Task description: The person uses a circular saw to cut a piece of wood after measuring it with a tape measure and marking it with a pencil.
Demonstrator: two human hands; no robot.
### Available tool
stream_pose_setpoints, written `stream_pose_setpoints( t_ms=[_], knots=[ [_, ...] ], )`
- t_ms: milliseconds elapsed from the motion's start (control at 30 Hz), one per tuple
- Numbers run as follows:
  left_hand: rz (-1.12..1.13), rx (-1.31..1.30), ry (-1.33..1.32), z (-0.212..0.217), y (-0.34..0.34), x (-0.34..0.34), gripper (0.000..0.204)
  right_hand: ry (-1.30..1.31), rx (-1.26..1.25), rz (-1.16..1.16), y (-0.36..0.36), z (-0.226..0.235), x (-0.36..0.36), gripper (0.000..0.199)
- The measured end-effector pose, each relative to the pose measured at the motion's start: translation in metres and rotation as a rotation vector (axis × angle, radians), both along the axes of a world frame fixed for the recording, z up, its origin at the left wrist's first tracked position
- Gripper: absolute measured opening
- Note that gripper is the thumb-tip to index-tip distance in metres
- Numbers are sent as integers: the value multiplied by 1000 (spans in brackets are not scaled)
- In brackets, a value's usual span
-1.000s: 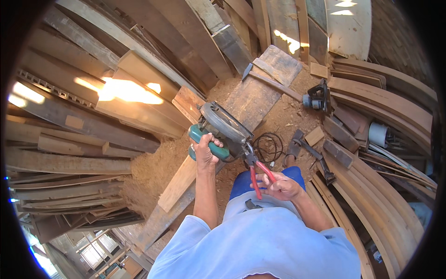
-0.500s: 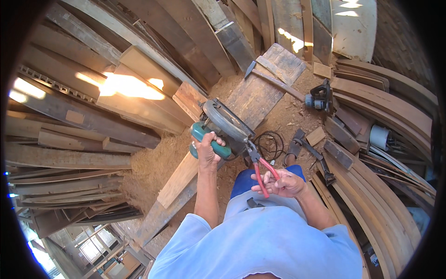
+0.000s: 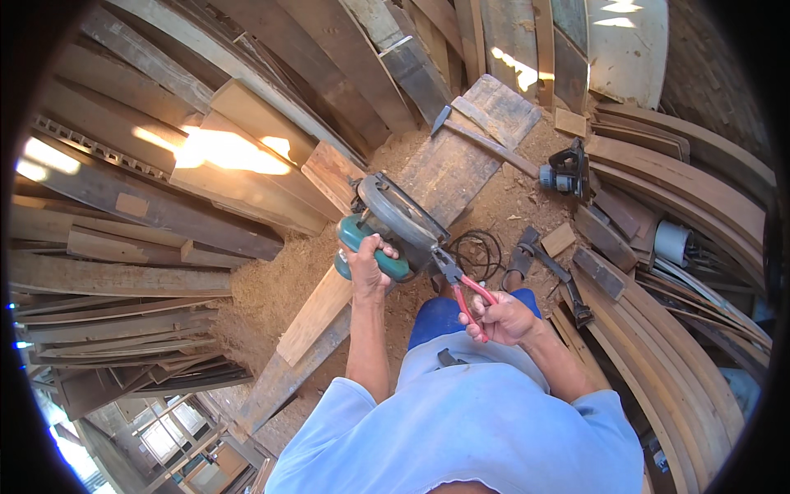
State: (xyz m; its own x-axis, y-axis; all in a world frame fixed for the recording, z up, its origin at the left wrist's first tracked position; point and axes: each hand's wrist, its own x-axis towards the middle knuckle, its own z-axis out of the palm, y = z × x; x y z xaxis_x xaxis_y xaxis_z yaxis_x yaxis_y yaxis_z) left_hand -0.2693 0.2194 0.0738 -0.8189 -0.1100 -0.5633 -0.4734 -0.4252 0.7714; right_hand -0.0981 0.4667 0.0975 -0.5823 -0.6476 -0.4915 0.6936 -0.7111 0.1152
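My left hand (image 3: pixel 368 265) is wrapped round the green handle of a circular saw (image 3: pixel 397 216), whose grey guard faces up and to the right. In my right hand (image 3: pixel 506 319) is a pair of pliers (image 3: pixel 471 293) with red handles, the fingers curled round both grips. The jaws of the pliers meet the lower right edge of the saw, near the end of its guard and base. Exactly what the jaws pinch there is too small to make out.
A hammer (image 3: pixel 485 142) lies across a worn plank (image 3: pixel 453 177) ahead. Another power tool (image 3: pixel 564 173) stands to its right. A black cord (image 3: pixel 485 247) coils on the sawdust by my feet. Boards (image 3: pixel 123 276) lean in stacks left, ahead and right; a light plank (image 3: pixel 317 317) lies beside my left forearm.
My right fingers have closed further round the pliers, drawing the red handles nearer each other. The saw and my left hand have stayed nearly in place.
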Motion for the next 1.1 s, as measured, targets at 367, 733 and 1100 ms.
stream_pose_setpoints(
  t_ms=[367, 733, 1100],
  knots=[
    [-5, -18, -2, 2, 5, 3, 49, 701, 1027, 318, -9, 19, -2, 22],
    [13, -51, 2, 12, 11, 3, 17, 82, -392, -259, -7, -11, 10, 48],
    [7, -4, 1, 9, 8, 0, 46, 73, 112, 34, -14, 13, 3, 31]
  ],
)
